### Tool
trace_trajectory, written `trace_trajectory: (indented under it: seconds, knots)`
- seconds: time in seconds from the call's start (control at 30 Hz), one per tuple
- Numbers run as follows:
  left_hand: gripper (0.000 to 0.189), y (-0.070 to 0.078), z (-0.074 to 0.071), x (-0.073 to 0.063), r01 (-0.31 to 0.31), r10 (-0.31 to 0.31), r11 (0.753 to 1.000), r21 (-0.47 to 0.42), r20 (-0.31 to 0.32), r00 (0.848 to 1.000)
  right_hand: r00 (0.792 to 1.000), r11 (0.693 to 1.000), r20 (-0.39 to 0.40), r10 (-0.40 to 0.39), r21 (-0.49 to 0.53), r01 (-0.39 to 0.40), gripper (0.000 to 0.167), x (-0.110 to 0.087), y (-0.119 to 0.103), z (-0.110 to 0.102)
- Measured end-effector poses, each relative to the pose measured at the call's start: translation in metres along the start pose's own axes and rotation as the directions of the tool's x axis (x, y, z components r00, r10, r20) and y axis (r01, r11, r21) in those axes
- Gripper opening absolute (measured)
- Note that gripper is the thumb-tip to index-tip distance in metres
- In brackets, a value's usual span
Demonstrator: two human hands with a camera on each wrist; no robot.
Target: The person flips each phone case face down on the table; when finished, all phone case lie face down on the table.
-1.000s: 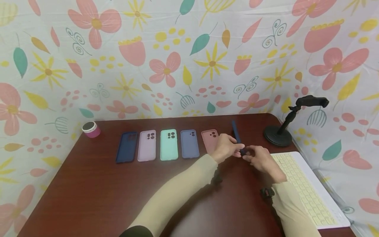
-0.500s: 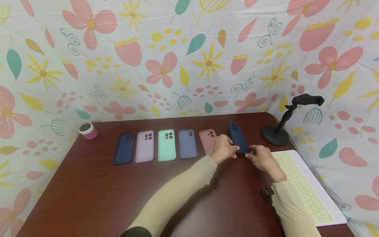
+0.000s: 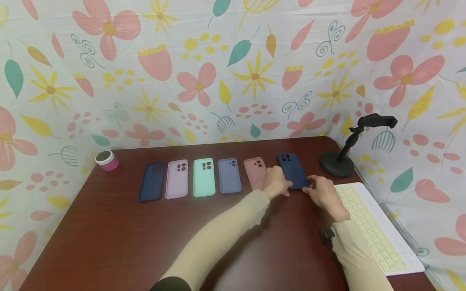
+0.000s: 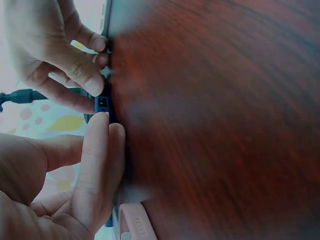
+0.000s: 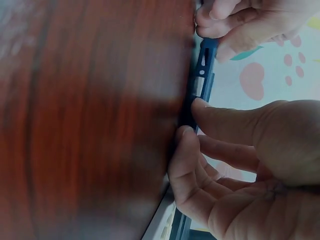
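At the right end of a row of phone cases lies a dark blue phone case (image 3: 294, 169), its back with camera holes facing up. My left hand (image 3: 276, 182) pinches its near left corner, while my right hand (image 3: 322, 193) pinches its near right corner. From the left wrist, the slotted bottom edge of the dark blue case (image 4: 102, 104) shows low over the table between the fingertips of both hands. The right wrist view has the right thumb and forefinger at the edge of this case (image 5: 202, 70). A pink phone case (image 3: 255, 171) lies beside the left hand, which partly covers it.
Left of the pink case lie a blue-grey case (image 3: 229, 176), a mint case (image 3: 204, 178), a lilac case (image 3: 177, 180) and another navy case (image 3: 151, 182). A pink-and-white jar (image 3: 108, 161) stands far left. Right are a black stand (image 3: 337, 162) and a white keyboard (image 3: 378, 230).
The dark blue case, seen edge-on a second ago, has tipped down away from the hands until it lies back-up at the row's end. Both hands stay at its near corners.
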State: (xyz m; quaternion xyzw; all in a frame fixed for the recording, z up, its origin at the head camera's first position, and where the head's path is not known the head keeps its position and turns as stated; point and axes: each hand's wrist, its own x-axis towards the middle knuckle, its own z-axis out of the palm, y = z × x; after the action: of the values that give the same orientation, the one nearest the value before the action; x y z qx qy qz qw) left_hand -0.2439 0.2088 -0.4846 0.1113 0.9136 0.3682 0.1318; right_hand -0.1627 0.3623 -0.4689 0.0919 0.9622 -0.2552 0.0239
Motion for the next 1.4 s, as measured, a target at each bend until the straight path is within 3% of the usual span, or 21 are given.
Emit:
trace_trajectory:
  seconds: [0.13,0.33,0.47,0.6,0.73,0.93,1.0,1.07,1.23,1.3,1.4]
  knots:
    - [0.027,-0.010,0.016,0.020,0.014,-0.014,0.999,0.048,0.009,1.000,1.000,1.000,-0.005,-0.005,0.001,0.005,0.046,0.000,-0.001,0.001]
    - [0.024,-0.010,0.018,0.022,0.016,-0.015,0.998,0.055,-0.008,1.000,1.000,1.000,-0.005,-0.009,0.002,0.009,0.046,0.000,-0.003,0.001]
    - [0.031,-0.006,0.001,0.003,-0.018,0.018,1.000,-0.014,-0.017,1.000,1.000,1.000,-0.006,-0.016,0.003,0.016,0.052,-0.002,-0.003,0.001]
    - [0.014,-0.001,-0.024,-0.025,-0.059,0.057,0.993,-0.104,-0.027,0.998,1.000,1.000,-0.026,-0.016,0.012,0.016,0.065,-0.006,-0.006,0.002]
    - [0.037,-0.004,-0.039,-0.041,-0.074,0.071,0.987,-0.141,-0.026,0.997,0.999,0.999,-0.050,-0.012,0.043,0.014,0.071,-0.012,-0.016,0.004]
    - [0.045,-0.019,-0.063,-0.059,-0.086,0.088,0.985,-0.148,0.005,0.996,0.998,0.994,-0.051,-0.029,0.104,0.034,0.075,-0.017,-0.034,0.011]
    - [0.035,-0.025,-0.071,-0.062,-0.095,0.094,0.989,-0.115,-0.010,0.995,0.997,0.991,-0.053,-0.055,0.120,0.061,0.076,-0.018,-0.040,0.013]
    - [0.038,-0.030,-0.077,-0.064,-0.087,0.085,0.993,-0.079,-0.024,0.996,0.996,0.988,-0.049,-0.079,0.130,0.085,0.076,-0.018,-0.045,0.016]
    - [0.062,-0.044,-0.085,-0.063,-0.047,0.046,0.997,-0.058,-0.011,0.999,0.994,0.985,-0.021,-0.106,0.138,0.108,0.074,-0.017,-0.054,0.023]
    - [0.064,-0.049,-0.086,-0.060,-0.044,0.044,0.998,-0.048,0.004,0.999,0.993,0.983,-0.009,-0.116,0.142,0.116,0.073,-0.016,-0.057,0.026]
    - [0.059,-0.063,-0.075,-0.047,-0.046,0.046,0.999,0.000,-0.004,0.999,0.991,0.981,0.006,-0.136,0.142,0.134,0.071,-0.014,-0.062,0.031]
